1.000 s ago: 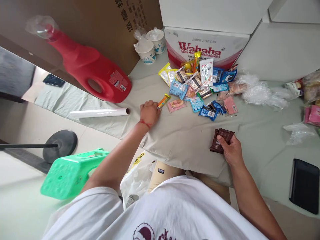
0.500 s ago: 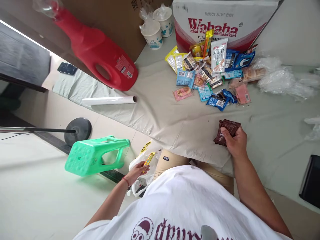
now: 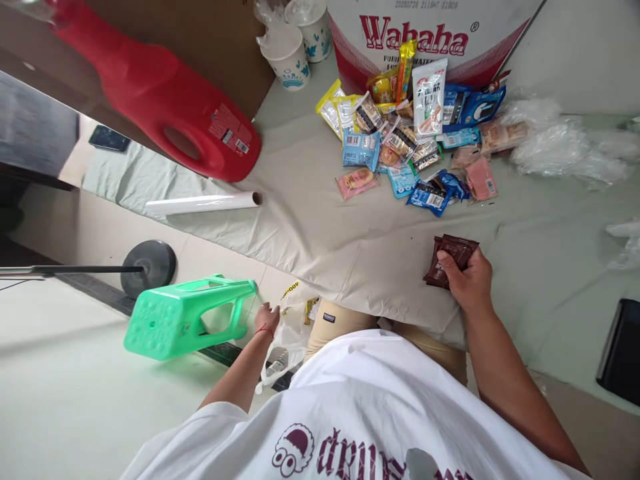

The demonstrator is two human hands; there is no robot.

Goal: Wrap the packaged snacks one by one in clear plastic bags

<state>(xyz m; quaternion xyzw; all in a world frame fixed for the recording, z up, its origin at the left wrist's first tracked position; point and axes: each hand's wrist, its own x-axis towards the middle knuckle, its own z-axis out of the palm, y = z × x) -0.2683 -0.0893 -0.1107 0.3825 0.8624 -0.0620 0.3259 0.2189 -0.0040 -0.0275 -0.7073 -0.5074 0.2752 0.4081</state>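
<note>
My right hand (image 3: 469, 288) rests on the grey-green cloth (image 3: 350, 247) and grips a small stack of dark brown snack packets (image 3: 450, 257). My left hand (image 3: 268, 313) hangs below the table edge, above a white plastic bag (image 3: 285, 343) on the floor beside my knee. It holds nothing. A yellow-orange snack stick (image 3: 311, 309) lies at the bag's mouth, just right of that hand. A pile of several mixed snack packets (image 3: 400, 143) sits at the far side of the cloth.
A red detergent jug (image 3: 165, 107) and a white roll (image 3: 200, 203) lie at the left. Paper cups (image 3: 287, 57) and a Wahaha carton (image 3: 425, 33) stand behind the pile. A green stool (image 3: 185, 317) lies tipped on the floor. A black phone (image 3: 620, 350) and clear wrappers (image 3: 560, 150) lie at the right.
My left hand carried the yellow-orange stick from the table down to the bag on the floor and let it go. My right hand kept hold of the brown packets.
</note>
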